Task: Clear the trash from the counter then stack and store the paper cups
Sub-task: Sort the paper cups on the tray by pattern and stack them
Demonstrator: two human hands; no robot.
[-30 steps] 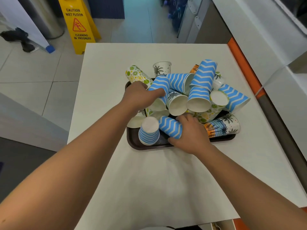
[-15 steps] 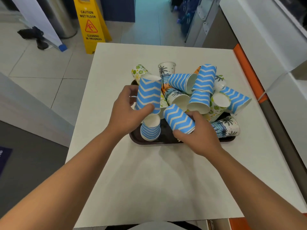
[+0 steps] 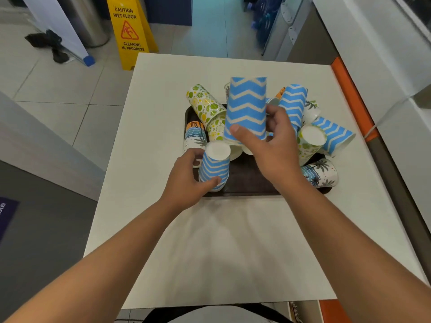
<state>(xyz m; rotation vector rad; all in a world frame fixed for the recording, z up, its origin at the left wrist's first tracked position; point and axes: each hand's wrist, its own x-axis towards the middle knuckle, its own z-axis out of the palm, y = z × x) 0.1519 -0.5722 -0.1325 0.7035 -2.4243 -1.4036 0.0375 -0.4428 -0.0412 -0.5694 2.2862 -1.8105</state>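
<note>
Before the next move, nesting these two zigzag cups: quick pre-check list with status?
1. Right hand grips the raised zigzag stack: ok.
2. Left hand grips the upside-down zigzag cup on the brown tray: ok.
3. Both bottoms up, so they can nest: ok.
4. Raised stack's mouth empty: cannot tell.
5. Loose cups crowd the right hand, such as the lime-print cup: not ok.

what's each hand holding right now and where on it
The right hand holds a raised blue zigzag cup stack by its lower sides. The left hand grips an upside-down blue zigzag cup round its side, near the rim.
</note>
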